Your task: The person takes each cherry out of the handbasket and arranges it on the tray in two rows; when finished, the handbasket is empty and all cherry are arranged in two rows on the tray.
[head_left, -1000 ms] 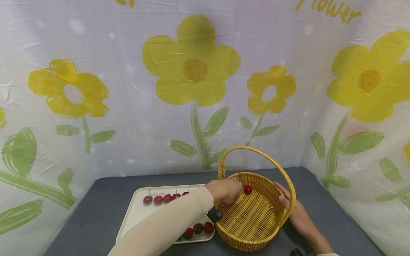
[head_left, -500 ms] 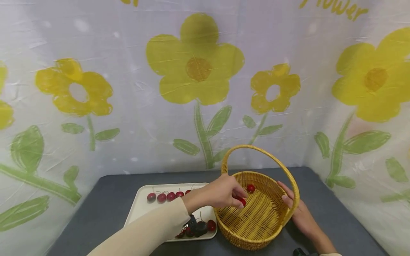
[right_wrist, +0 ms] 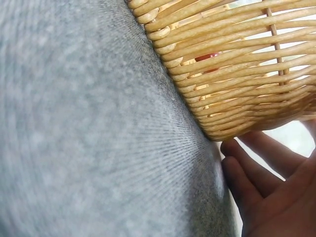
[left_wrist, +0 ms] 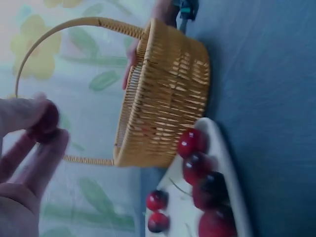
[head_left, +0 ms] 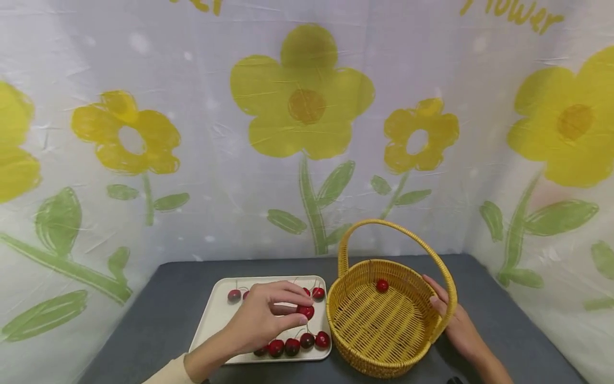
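In the head view my left hand point(head_left: 261, 314) is above the white tray point(head_left: 216, 314), pinching a dark red cherry point(head_left: 305, 311) between thumb and fingers. The left wrist view shows this cherry point(left_wrist: 48, 122) held clear of everything else. On the tray, cherries lie in a back row point(head_left: 318, 293) and a front row point(head_left: 292, 347); the hand covers part of the back row. To the right stands a round wicker basket point(head_left: 384, 368) with one cherry point(head_left: 381, 286) inside. My right hand point(head_left: 462, 333) holds the basket's right side, thumb at the rim, fingers point(right_wrist: 254, 170) against the outer wall.
The basket's tall arched handle point(head_left: 393, 224) rises over its opening. Tray and basket stand side by side on a dark grey tabletop point(head_left: 192, 277). A cloth backdrop with painted yellow flowers point(head_left: 307, 106) hangs behind and at the sides.
My left hand has come up out of the basket with a cherry and moved left over the tray. The right hand stays at the basket. The head view has shifted slightly.
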### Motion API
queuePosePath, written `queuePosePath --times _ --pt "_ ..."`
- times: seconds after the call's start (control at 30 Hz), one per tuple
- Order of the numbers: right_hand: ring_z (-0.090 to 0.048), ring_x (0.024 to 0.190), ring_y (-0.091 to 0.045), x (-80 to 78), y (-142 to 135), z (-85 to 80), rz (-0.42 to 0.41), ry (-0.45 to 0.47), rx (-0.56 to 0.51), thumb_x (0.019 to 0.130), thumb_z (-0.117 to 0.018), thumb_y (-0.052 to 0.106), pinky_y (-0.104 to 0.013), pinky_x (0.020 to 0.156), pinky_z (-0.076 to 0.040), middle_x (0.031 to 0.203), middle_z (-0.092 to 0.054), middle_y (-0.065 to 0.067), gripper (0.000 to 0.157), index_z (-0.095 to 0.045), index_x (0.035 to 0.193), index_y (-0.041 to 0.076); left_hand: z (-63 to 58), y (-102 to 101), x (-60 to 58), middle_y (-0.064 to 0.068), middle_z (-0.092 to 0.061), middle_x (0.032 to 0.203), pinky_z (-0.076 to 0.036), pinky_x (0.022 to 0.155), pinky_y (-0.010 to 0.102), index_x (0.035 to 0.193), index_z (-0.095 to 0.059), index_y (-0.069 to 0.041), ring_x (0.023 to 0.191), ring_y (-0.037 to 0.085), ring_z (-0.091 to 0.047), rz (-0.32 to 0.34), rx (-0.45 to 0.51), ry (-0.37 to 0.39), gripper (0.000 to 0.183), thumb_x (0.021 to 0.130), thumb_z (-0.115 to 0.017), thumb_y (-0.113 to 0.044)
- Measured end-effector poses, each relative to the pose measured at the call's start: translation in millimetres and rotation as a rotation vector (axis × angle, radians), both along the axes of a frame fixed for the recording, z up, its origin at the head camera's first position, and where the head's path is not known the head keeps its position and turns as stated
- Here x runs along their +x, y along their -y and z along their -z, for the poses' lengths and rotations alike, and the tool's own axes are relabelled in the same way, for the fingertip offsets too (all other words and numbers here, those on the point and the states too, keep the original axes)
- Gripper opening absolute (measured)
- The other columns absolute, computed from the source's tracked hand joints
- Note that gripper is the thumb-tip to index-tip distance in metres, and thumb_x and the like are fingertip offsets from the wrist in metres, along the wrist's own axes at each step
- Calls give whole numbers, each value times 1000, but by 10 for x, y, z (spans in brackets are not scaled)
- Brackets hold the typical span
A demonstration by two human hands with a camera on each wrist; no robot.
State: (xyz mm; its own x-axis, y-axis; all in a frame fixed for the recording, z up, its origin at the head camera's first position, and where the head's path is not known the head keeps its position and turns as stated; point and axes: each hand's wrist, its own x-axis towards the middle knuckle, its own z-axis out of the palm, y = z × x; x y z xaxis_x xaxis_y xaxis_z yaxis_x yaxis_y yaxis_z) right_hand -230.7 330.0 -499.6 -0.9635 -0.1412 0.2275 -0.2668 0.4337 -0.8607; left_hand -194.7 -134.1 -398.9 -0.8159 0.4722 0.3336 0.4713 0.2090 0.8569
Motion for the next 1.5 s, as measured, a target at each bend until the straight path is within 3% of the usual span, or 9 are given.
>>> queuePosePath --times 0.2,0.37,0.6,0.77,1.0,1.2,1.3,1.5 --pt "-46 131 20 4 -25 -11 14 6 12 122 -38 34 -12 97 -51 173 -40 -23 56 -28 175 20 88 414 232 12 -77 125 -67 91 32 119 -84 -13 112 8 -75 -160 85 15 28 92 -90 -15" --pt "-50 130 17 15 -27 -16 7 12 15 122 -38 34 -14 96 -52 173 -40 -23 57 -28 175 17 155 712 439 21 -71 136 -66 92 30 124 -81 -4 115 6 -76 -233 114 74 30 95 -86 -8" --pt "-50 130 17 14 -40 -12 -2 31 21 122 -36 37 -16 96 -54 174 -37 -24 58 -24 176 20 262 961 630 7 -76 116 -67 85 27 114 -85 -18 101 14 -78 -488 72 140 27 88 -94 -18" --pt "-50 131 18 6 -36 9 -12 31 22 122 -35 37 -16 96 -54 174 -37 -24 57 -24 176 23 360 1061 656 4 -77 111 -67 86 27 111 -86 -18 99 11 -76 -557 42 181 28 85 -96 -17" --pt "-48 130 20 1 -18 0 -10 36 12 122 -36 36 -16 94 -55 174 -36 -26 58 -25 176 20 465 1110 637 6 -82 112 -66 89 26 114 -84 -11 101 6 -77 -529 30 170 33 83 -96 -11" --pt "-45 131 21 3 -25 19 -7 23 30 122 -36 35 -15 96 -53 174 -37 -27 57 -25 176 20 524 1153 572 8 -84 114 -67 90 31 121 -82 -4 103 3 -76 -487 -25 251 38 86 -94 -14" --pt "-44 131 22 -1 -23 17 -8 27 24 122 -36 35 -14 96 -52 174 -36 -25 58 -25 176 20 555 1171 531 9 -83 114 -67 90 31 122 -81 -2 103 4 -77 -442 -38 282 39 87 -93 -12" --pt "-50 130 18 -9 -4 8 -13 29 -14 122 -37 33 -17 94 -55 173 -37 -25 58 -24 176 15 676 1225 429 10 -84 110 -67 86 30 119 -82 -1 102 9 -80 -321 -113 244 32 90 -91 -11"
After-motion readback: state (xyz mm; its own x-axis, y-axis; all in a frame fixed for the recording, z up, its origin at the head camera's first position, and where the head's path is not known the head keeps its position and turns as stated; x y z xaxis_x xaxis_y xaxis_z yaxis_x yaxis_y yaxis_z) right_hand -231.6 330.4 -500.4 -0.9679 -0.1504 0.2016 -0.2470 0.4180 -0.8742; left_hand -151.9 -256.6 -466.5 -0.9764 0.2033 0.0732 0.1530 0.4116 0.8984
